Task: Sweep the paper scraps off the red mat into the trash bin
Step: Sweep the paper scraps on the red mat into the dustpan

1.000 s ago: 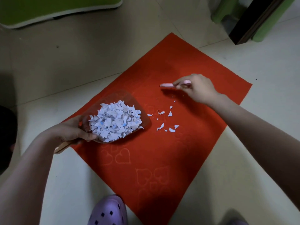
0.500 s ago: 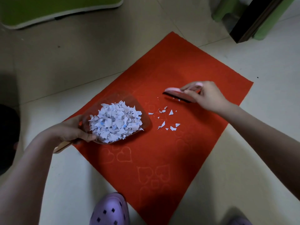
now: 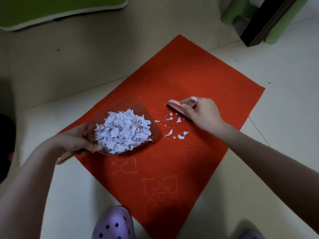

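Few paper scraps (image 3: pixel 174 125) lie between both gripping hands: left (image 3: pixel 76 140) dustpan (image 3: pixel 124 128), right (image 3: pixel 201 112) brush (image 3: pixel 175 106)

Spread on the floor (image 3: pixel 284 152), a mat (image 3: pixel 198 80). Resting on its left part, a dustpan (image 3: pixel 131 109) heaped with paper scraps (image 3: pixel 120 131), gripped at the rear by the left hand (image 3: pixel 76 140). Scattered just right of its lip, loose scraps (image 3: pixel 179 119). Immediately beyond these, a small brush (image 3: pixel 174 105) under the right hand's fingers (image 3: pixel 188 109).
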`<state>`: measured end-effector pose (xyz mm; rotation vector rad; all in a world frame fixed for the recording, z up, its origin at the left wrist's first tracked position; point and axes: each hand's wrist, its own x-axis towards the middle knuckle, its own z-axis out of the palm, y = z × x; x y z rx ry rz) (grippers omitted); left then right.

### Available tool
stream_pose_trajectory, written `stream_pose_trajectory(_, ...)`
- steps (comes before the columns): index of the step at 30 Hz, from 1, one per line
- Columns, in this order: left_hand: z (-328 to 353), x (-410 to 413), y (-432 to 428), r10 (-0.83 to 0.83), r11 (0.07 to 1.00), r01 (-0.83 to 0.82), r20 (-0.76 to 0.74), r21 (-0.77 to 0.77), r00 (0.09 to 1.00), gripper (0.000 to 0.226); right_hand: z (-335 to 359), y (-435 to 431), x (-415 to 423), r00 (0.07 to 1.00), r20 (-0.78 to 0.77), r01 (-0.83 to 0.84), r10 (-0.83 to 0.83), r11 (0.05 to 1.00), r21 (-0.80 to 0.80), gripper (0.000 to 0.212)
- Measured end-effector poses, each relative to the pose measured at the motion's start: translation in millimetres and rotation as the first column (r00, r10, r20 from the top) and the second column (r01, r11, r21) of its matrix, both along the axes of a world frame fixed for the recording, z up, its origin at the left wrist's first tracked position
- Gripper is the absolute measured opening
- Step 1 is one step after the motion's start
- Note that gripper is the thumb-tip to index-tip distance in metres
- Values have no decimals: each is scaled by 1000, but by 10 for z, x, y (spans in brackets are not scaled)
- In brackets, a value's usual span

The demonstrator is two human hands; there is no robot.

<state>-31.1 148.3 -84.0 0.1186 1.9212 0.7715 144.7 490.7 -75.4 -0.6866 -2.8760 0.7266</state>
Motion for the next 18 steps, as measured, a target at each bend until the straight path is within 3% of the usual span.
stream_pose_trajectory(3,16,19,0,3,1000,-3,-12,3,1000,93,65,110,20,995,-87,54,-52,998,28,22)
stream_pose_trajectory(10,-69,-31,1,-6,1000,7,-18,9,1000,107,-68,213,-1,987,17,156,-159,982,105,35)
stream_pose_trajectory(14,18,46,87,11,1000,-11,5,4,1000,82,-60,-127,-3,999,22,23,-24,1000,20,28)
stream_pose_trajectory(18,52,47,61,19,1000,-19,-2,0,1000,73,87,-58,44,981,-148,124,-129,991,-39,22)
